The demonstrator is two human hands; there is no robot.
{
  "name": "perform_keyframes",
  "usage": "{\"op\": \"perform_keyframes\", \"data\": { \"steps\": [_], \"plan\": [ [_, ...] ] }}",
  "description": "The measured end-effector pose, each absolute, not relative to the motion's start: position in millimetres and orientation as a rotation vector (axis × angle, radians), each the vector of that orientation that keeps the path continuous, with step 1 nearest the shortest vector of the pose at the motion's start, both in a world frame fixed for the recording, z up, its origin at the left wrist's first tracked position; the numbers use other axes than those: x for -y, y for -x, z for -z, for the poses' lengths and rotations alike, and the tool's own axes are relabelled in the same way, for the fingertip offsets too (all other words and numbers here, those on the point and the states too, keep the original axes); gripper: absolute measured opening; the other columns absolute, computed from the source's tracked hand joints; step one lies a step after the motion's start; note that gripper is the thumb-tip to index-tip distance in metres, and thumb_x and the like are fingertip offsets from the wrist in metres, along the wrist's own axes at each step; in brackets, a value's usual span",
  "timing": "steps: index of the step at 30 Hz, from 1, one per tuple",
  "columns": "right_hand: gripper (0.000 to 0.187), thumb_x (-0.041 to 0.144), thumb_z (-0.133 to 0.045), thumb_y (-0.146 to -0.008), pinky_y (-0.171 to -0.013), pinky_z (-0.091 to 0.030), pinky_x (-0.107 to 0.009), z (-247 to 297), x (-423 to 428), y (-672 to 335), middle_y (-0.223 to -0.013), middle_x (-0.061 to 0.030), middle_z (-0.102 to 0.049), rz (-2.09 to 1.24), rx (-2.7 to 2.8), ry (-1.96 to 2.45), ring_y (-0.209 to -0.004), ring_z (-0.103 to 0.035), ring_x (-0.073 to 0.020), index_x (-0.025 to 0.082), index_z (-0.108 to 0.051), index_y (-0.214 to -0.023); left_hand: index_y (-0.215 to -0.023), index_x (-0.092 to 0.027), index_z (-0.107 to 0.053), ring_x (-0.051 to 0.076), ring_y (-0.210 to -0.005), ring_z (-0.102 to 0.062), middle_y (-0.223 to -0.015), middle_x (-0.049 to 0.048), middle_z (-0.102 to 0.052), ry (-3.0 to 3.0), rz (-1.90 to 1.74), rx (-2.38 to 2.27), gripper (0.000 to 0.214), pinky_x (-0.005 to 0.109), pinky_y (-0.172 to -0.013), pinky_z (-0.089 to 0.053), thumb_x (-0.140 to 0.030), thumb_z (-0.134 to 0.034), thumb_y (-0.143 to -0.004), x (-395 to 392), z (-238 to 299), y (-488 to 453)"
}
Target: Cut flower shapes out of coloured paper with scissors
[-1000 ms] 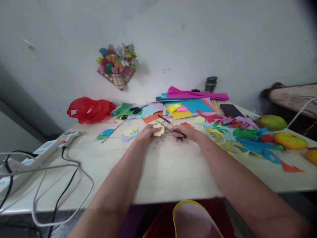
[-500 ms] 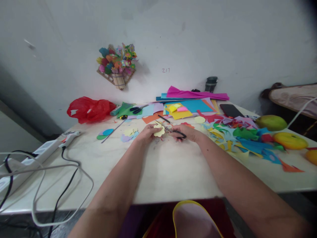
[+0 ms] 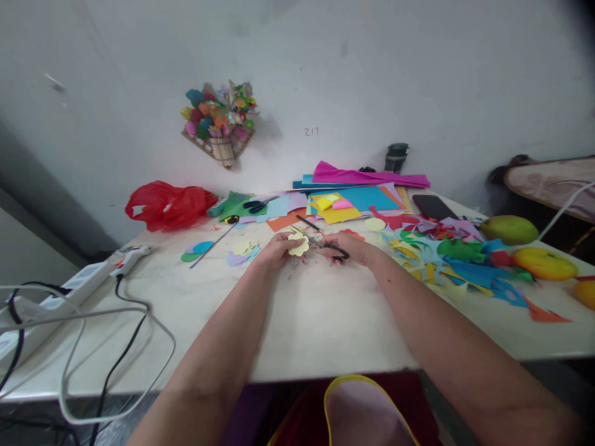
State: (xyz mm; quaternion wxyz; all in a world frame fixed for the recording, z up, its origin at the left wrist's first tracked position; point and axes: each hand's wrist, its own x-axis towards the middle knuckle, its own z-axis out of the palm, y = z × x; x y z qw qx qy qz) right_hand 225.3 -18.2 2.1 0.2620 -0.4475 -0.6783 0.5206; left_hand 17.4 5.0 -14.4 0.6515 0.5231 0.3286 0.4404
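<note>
My left hand [image 3: 275, 249] pinches a pale yellow flower-shaped paper cutout [image 3: 298, 244] above the white table [image 3: 316, 316]. Black-handled scissors [image 3: 325, 243] are gripped in my right hand [image 3: 351, 248], fingers through the loops, with the blades angled up-left into the paper's edge. Both hands meet over the middle of the table, with tiny paper trimmings lying just under them.
Coloured paper sheets [image 3: 357, 195] are stacked at the back, scraps [image 3: 455, 260] spread to the right beside mangoes [image 3: 509, 229], a phone [image 3: 434, 207] and a dark cup [image 3: 396, 157]. Left: red plastic bag [image 3: 167, 204], power strip with cables [image 3: 69, 291], second scissors [image 3: 255, 204]. A paper-flower craft [image 3: 220, 121] hangs on the wall.
</note>
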Motion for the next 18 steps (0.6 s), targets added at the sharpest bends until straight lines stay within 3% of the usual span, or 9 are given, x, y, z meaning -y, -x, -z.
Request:
{"op": "perform_keyframes", "data": {
  "steps": [8, 18],
  "plan": [
    [0.028, 0.036, -0.078, -0.069, -0.038, -0.033, -0.018, 2.3, 14.7, -228.2, -0.05, 0.005, -0.054, -1.381, 1.831, 1.182, -0.039, -0.044, -0.0056, 0.017, -0.058, -0.072, -0.068, -0.009, -0.071, 0.014, -0.055, -0.061, -0.065, 0.0082, -0.068, -1.173, -1.007, -0.743, 0.033, 0.026, -0.055, -0.051, -0.028, -0.089, -0.048, -6.4, 15.7, -15.2],
    [0.029, 0.038, -0.078, -0.068, -0.038, -0.033, -0.019, 4.9, 12.7, -229.3, -0.052, 0.0049, -0.053, -1.363, 1.851, 1.147, -0.04, -0.043, -0.0057, 0.017, -0.059, -0.071, -0.069, -0.008, -0.071, 0.012, -0.053, -0.06, -0.067, 0.007, -0.068, -1.137, -1.041, -0.774, 0.029, 0.022, -0.051, -0.048, -0.024, -0.088, -0.052, -5.2, 13.9, -15.6]
  ]
}}
